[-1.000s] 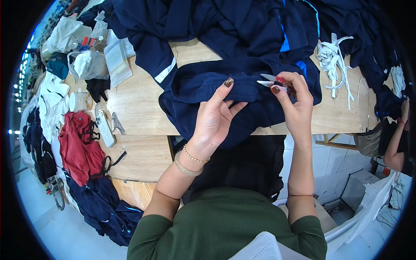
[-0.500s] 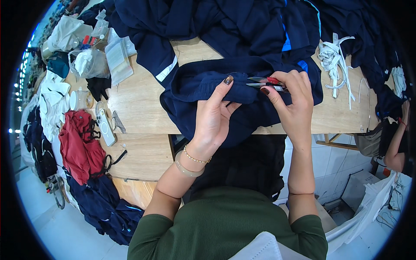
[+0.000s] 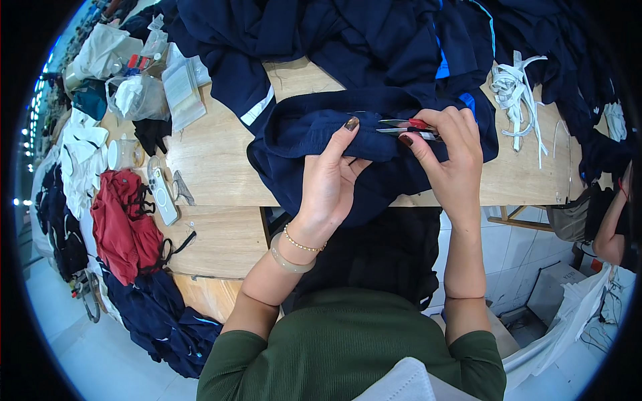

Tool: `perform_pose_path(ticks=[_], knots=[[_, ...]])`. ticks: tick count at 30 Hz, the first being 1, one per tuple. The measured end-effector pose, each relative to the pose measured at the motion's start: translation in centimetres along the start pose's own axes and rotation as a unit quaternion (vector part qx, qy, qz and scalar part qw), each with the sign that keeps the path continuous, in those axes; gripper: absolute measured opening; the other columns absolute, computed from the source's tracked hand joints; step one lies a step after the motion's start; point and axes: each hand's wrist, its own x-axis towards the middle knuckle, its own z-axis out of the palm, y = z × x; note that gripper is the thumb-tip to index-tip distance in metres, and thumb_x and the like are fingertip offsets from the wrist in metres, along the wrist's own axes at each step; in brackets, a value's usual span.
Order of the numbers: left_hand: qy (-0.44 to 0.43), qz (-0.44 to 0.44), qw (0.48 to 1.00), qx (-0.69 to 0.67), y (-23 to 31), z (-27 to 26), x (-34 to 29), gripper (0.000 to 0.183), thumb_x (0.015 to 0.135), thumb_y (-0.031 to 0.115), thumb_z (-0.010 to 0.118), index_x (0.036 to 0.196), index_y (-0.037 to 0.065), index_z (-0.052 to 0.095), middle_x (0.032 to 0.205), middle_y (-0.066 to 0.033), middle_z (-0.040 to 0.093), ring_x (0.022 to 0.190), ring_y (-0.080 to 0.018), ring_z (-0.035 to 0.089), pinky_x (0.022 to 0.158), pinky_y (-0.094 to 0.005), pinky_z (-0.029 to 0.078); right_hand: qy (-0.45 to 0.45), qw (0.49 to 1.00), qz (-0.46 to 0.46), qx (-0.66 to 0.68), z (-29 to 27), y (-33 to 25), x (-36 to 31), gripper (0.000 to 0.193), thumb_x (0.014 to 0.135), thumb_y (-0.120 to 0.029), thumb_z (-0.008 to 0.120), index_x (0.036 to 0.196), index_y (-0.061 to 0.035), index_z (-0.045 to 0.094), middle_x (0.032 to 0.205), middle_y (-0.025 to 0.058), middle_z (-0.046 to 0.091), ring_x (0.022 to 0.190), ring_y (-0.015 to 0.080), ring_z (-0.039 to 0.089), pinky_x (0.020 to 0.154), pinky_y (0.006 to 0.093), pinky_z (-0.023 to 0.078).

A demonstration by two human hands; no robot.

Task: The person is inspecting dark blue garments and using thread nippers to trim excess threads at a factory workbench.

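A dark navy garment (image 3: 294,177) with a gathered waistband lies over the near edge of the table. My left hand (image 3: 331,177) grips a fold of that waistband, thumb on top and fingers beneath. In my right hand (image 3: 451,150) is a small pair of thread snips (image 3: 419,125) with red on the handle. Their blades point left and rest at the fold, just right of my left thumb. The tips look slightly apart; whether a thread lies between them is too small to tell.
More navy garments (image 3: 267,27) are heaped across the back. White tapes (image 3: 513,90) lie at the right. Leftward are a phone (image 3: 162,195), a red cloth item (image 3: 124,224), plastic bags (image 3: 137,97) and a clear cup (image 3: 122,154). Another person's arm (image 3: 612,224) shows at the far right.
The snips and my right hand have shifted very slightly left along the fold. My left hand stays in place. The other person's arm at the far right has moved a little.
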Motion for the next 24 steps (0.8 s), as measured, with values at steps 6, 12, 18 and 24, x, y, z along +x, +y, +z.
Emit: perform_pose_path(ticks=[6, 12, 18, 24], knots=[[0.004, 0.006, 1.0, 0.0, 0.01, 0.04, 0.02, 0.016, 0.096, 0.02, 0.061, 0.099, 0.006, 0.067, 0.101, -0.0067, 0.072, 0.095, -0.0151, 0.068, 0.093, -0.0323, 0.05, -0.016, 1.0, 0.003, 0.025, -0.11, 0.16, -0.09, 0.026, 0.076, -0.021, 0.077, 0.094, -0.0068, 0.066, 0.083, 0.0022, 0.058, 0.078, 0.0214, 0.05, 0.069, 0.0329, 0.036], [0.013, 0.018, 1.0, 0.011, -0.22, 0.09, 0.08, 0.018, 0.096, 0.02, 0.06, 0.101, 0.004, 0.067, 0.101, -0.0081, 0.072, 0.095, -0.0162, 0.068, 0.094, -0.0333, 0.051, 0.005, 0.999, -0.015, -0.033, -0.24, 0.06, -0.04, 0.026, 0.075, -0.021, 0.078, 0.094, -0.0075, 0.066, 0.083, 0.002, 0.057, 0.078, 0.0208, 0.049, 0.068, 0.033, 0.035], [0.011, 0.018, 1.0, 0.018, -0.27, 0.08, 0.04, 0.018, 0.097, 0.021, 0.059, 0.101, 0.005, 0.067, 0.101, -0.0074, 0.072, 0.093, -0.0156, 0.068, 0.092, -0.0319, 0.051, 0.001, 0.999, -0.025, -0.032, -0.3, -0.02, -0.07, 0.026, 0.075, -0.021, 0.078, 0.094, -0.008, 0.066, 0.082, 0.0021, 0.057, 0.077, 0.0206, 0.049, 0.067, 0.0327, 0.034], [0.018, 0.001, 0.999, 0.026, -0.51, 0.0, 0.0, 0.02, 0.097, 0.022, 0.059, 0.102, 0.005, 0.068, 0.1, -0.0063, 0.072, 0.093, -0.0147, 0.068, 0.09, -0.0316, 0.051, -0.011, 0.999, 0.005, 0.037, 0.06, -0.08, -0.04, 0.026, 0.075, -0.018, 0.079, 0.095, -0.007, 0.066, 0.082, 0.0028, 0.057, 0.076, 0.0209, 0.049, 0.068, 0.0314, 0.037]])
